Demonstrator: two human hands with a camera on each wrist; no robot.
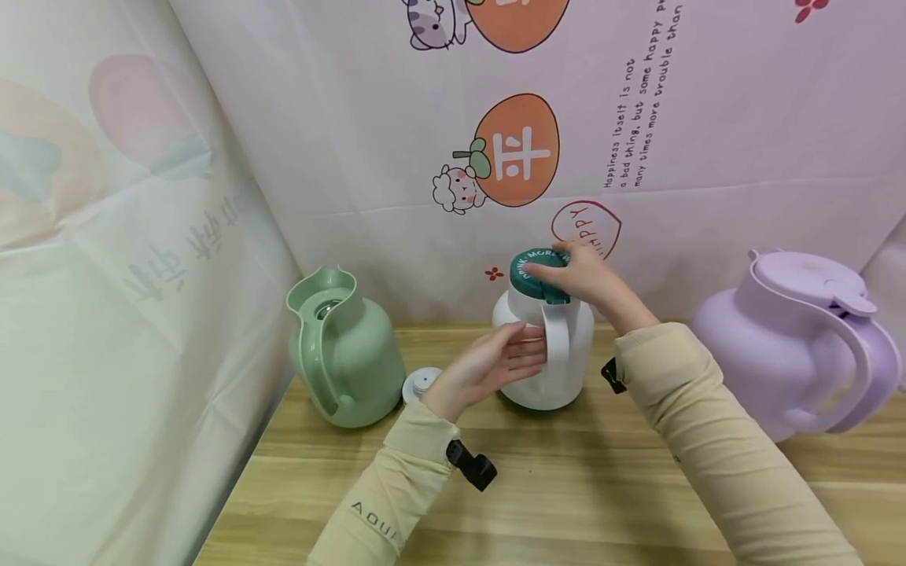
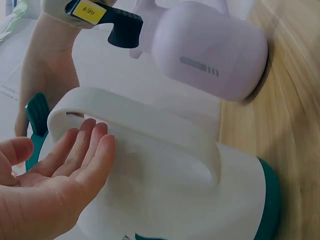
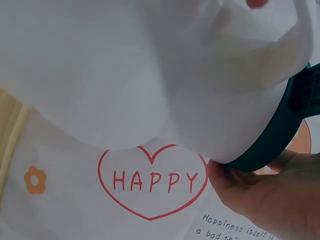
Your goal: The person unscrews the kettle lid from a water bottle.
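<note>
A white thermos jug point(image 1: 576, 350) with a green lid point(image 1: 529, 288) stands upright on the table, its handle point(image 1: 557, 334) facing the person. From above, the right hand point(image 1: 591, 277) grips the lid, thumb on one side and fingers at the far rim; the right wrist view shows this hand point(image 3: 275, 197) around the lid's edge. Beside the handle is the left hand point(image 1: 491, 365), palm up, its fingers extended against or close to the jug. In the left wrist view those fingers point(image 2: 85, 150) reach toward the handle gap without wrapping it; exact contact cannot be told.
A light green jug point(image 1: 371, 354) without a lid stands to the left, with a round white stopper-like piece point(image 1: 419, 383) beside it. A purple jug point(image 1: 743, 354) stands at the right. Behind the wooden table point(image 1: 566, 479) hangs a printed sheet point(image 1: 368, 141).
</note>
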